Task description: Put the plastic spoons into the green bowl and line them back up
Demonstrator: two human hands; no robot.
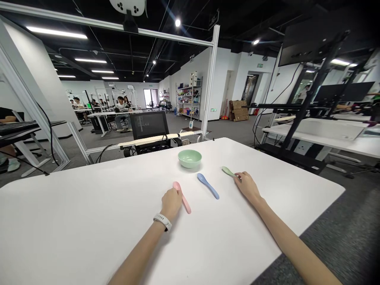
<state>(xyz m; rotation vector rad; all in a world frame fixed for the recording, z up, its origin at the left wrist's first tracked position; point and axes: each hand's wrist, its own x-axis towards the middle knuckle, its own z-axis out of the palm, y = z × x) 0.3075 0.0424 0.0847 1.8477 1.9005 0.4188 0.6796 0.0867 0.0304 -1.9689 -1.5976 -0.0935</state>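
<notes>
A pale green bowl (189,158) stands on the white table (89,221), toward its far side. Three plastic spoons lie in a row in front of the bowl. My left hand (171,202), with a white watch on the wrist, is curled beside the pink spoon (184,200) and touches its upper part. The blue spoon (208,185) lies free in the middle. My right hand (247,186) rests on the handle of the green spoon (228,171), fingers closed over it; only the spoon's bowl end shows.
A black monitor and chair (149,128) stand just beyond the table's far edge. A white metal frame (210,79) rises behind. A black stand with screens (308,87) is at the right. People sit at desks far back on the left.
</notes>
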